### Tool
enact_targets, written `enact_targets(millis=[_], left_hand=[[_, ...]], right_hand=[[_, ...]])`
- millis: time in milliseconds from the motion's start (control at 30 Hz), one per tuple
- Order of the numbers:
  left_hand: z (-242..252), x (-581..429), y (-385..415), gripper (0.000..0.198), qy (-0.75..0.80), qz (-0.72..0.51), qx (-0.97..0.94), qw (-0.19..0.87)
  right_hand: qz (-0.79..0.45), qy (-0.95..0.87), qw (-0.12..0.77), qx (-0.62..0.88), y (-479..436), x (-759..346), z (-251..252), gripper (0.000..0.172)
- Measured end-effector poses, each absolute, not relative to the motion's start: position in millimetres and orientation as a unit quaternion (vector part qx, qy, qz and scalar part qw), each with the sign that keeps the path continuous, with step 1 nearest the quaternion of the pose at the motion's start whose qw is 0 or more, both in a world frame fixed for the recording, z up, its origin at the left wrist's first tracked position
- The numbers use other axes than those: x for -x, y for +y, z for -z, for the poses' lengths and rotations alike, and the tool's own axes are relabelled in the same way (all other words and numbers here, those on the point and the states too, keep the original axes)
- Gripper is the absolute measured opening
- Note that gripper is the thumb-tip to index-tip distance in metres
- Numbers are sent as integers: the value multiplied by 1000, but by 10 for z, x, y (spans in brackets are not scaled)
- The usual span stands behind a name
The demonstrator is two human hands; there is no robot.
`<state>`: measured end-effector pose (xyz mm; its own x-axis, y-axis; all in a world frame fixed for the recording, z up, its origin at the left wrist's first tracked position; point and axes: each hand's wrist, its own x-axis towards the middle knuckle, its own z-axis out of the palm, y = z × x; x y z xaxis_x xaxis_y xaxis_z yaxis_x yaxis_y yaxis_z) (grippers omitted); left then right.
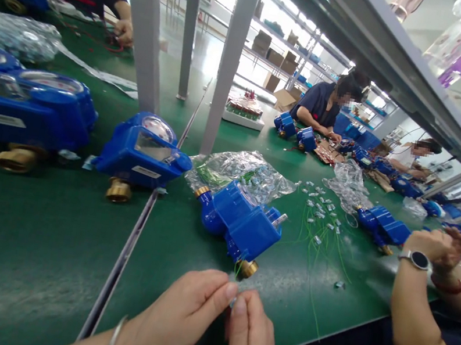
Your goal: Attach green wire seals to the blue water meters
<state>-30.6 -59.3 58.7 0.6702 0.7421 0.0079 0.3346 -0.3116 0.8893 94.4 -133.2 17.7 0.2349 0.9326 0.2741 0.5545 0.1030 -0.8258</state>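
A blue water meter point(240, 221) with brass ends lies on the green bench top point(43, 259) right in front of me. A thin green wire point(238, 268) hangs from its near brass end. My left hand point(184, 318) and my right hand point(250, 341) meet just below that end. Both pinch a small seal piece on the wire between thumb and fingers. A bracelet shows on my left wrist.
More blue meters point(140, 154) lie to the left. A crumpled plastic bag point(243, 174) sits behind my meter. Several small seals and green wires point(321, 211) are scattered to the right. A co-worker's arms with a watch point(419, 260) rest at the right. Grey posts point(231, 61) rise from the bench.
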Motion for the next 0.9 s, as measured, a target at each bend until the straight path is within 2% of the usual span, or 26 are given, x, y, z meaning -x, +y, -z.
enact_targets(millis=[133, 200, 267, 367, 400, 433, 600, 700, 767, 900], left_hand=[[-573, 282, -582, 43, 345, -217, -765, 499], [-549, 270, -593, 43, 352, -218, -761, 499], [-526, 264, -604, 42, 362, -222, -760, 492], [-514, 263, -598, 41, 364, -226, -765, 480], [-518, 264, -589, 41, 364, -225, -766, 480], [-524, 264, -578, 42, 365, -225, -766, 480], [-545, 261, -530, 45, 366, -228, -747, 507], [-529, 256, -534, 46, 369, -226, -742, 513], [-518, 249, -541, 45, 370, -229, -743, 508], [-521, 237, -530, 45, 372, -235, -743, 504]], right_hand=[[52, -692, 414, 589, -1317, -1015, -241, 14], [81, -714, 402, 567, -1283, -1048, -253, 13], [-33, -698, 427, 573, -1248, -1054, -252, 20], [-342, -551, 467, 602, -1228, -1014, -236, 32], [-381, -512, 468, 611, -1232, -997, -232, 33], [-370, -505, 468, 623, -1240, -985, -229, 32], [12, -688, 415, 595, -1253, -1029, -241, 14], [110, -737, 358, 563, -1211, -1092, -238, 12], [45, -736, 374, 562, -1182, -1106, -223, 16], [-342, -555, 453, 608, -1160, -1054, -193, 33]])
